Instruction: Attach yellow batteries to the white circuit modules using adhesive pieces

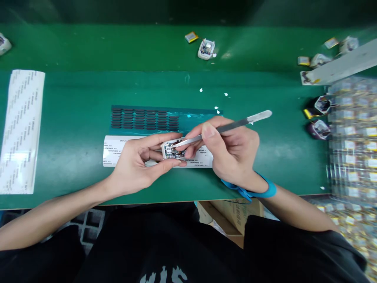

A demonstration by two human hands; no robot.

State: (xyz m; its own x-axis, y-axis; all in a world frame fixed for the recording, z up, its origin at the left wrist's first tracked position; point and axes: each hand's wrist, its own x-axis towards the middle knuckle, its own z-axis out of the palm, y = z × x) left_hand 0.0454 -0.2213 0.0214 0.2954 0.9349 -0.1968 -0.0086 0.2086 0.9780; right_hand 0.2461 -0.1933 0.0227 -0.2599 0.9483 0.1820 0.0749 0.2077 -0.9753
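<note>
Over green mat [73, 118]: left hand [134, 163] gripping casing [173, 149] lengthwise L-R, right hand [232, 151] pinching tweezers [224, 127], tips toward casing.

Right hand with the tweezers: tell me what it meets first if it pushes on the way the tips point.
The right hand aims the tweezers left and slightly down; their tips already sit at the small white device held in the left hand. Its open circuit board comes first, probably; depth is unclear.
</note>
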